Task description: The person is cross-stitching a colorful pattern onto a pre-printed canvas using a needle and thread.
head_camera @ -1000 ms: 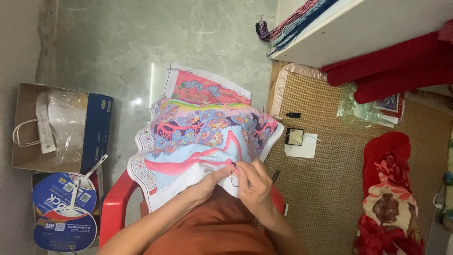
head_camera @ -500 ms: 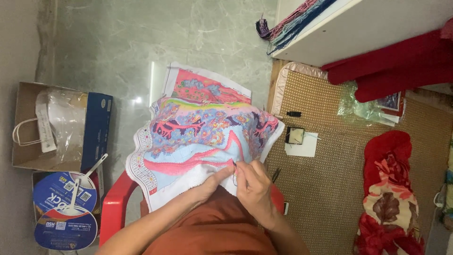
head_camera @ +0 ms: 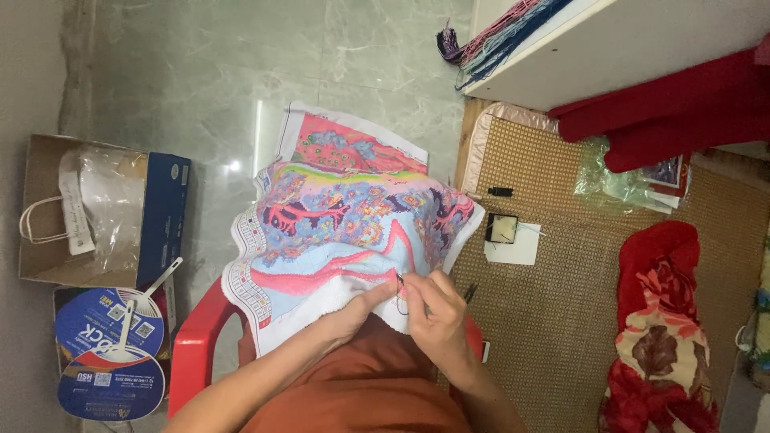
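Green marble floor and a woven mat lie around a seated person stitching.

On the lap, the colourful embroidery cloth [head_camera: 345, 232] drapes over a red plastic chair [head_camera: 196, 345]. Left hand [head_camera: 361, 309] grips the cloth's white edge; right hand [head_camera: 437, 309] pinches a needle with dark thread [head_camera: 399, 290] just beside it.

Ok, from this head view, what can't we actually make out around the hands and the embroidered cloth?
- Needle: too small to see between the right hand fingertips; only a dark thread loop shows.
- Left hand: its fingers go under the embroidered cloth, so their grip is hidden.
- Red plastic chair: mostly covered by the cloth and the person's body.
- Small square item on white paper on the woven mat: too small to identify.
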